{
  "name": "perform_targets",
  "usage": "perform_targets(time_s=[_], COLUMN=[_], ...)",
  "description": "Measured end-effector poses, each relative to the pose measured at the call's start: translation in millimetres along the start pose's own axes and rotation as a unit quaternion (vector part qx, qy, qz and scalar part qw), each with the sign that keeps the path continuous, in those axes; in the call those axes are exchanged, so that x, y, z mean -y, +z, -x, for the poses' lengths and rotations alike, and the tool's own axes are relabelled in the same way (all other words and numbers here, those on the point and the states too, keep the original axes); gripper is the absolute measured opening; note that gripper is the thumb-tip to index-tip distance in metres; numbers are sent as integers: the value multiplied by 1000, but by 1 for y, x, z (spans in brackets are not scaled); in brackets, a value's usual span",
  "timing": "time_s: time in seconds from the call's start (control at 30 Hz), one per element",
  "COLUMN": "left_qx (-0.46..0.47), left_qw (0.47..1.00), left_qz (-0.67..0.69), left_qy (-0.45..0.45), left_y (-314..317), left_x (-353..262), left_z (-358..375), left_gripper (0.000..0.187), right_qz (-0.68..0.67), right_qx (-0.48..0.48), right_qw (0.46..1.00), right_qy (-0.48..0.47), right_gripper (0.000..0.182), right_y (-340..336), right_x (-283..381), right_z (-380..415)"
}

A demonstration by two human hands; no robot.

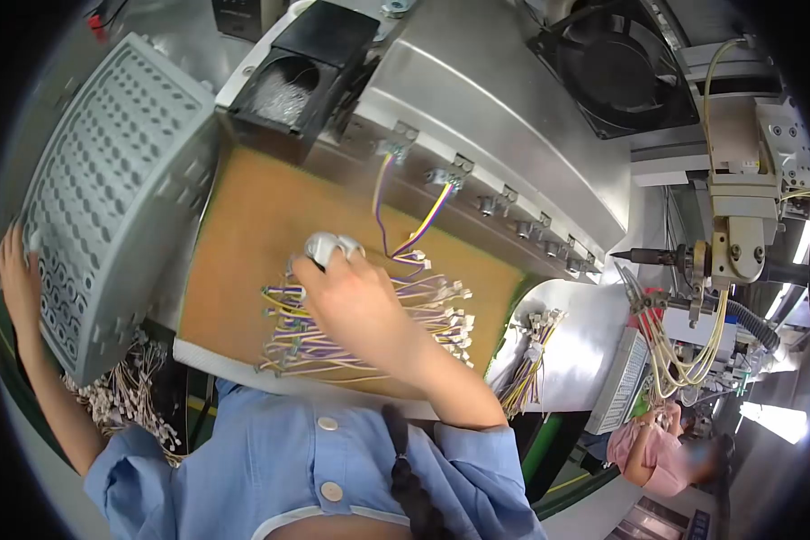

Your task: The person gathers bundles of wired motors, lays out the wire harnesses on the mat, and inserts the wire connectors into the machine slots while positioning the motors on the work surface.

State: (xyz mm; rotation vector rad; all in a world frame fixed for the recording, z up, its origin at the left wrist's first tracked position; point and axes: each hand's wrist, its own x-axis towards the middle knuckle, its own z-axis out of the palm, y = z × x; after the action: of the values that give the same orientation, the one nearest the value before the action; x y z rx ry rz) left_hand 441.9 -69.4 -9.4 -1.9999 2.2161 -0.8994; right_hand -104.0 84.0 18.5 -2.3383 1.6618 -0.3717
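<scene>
My right hand (346, 297) is over the brown board (252, 216), above a row of purple, yellow and white wire harnesses (306, 346). White covers show on its fingertips, which are bent together; whatever they may hold is too small to make out. At the far left, my left hand (20, 279) lies along the outer edge of a grey tray (108, 180) with rows of holes, its fingers spread on the rim. Two wires (436, 216) run from metal clips down to the board, just right of my right hand.
Behind the board stands a metal housing (504, 117) with a row of clips. A black fan (621, 67) is at the top right, a pointed tool (648, 256) at the right. Wire bundles (526, 369) lie right of the board. A co-worker in pink (661, 454) is at the lower right.
</scene>
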Motion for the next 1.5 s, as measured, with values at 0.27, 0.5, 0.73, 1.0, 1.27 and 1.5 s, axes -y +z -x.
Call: perform_targets(time_s=[0.27,0.5,0.73,1.0,1.27,1.5], left_qx=[160,86,112,218,289,130], left_qw=[984,835,653,426,404,539], left_qz=[73,513,744,852,859,802], left_qy=[-1,-182,90,211,125,223], left_y=[109,33,-215,-229,-241,-242], left_x=[111,62,-272,-359,-357,-355], left_z=[44,32,4,7,7,0], left_gripper=[43,47,22,29,29,25], right_qz=[-243,-270,-334,-444,-444,-427], right_qx=[-25,-128,-68,-53,-69,-55], right_qw=[968,949,935,879,888,888], right_qy=[51,97,102,164,95,163], right_gripper=[17,16,16,19,27,25], right_y=[-33,-49,-38,-52,-54,-63], right_x=[-19,-25,-20,-28,-34,-27], right_z=[21,27,14,35,40,38])
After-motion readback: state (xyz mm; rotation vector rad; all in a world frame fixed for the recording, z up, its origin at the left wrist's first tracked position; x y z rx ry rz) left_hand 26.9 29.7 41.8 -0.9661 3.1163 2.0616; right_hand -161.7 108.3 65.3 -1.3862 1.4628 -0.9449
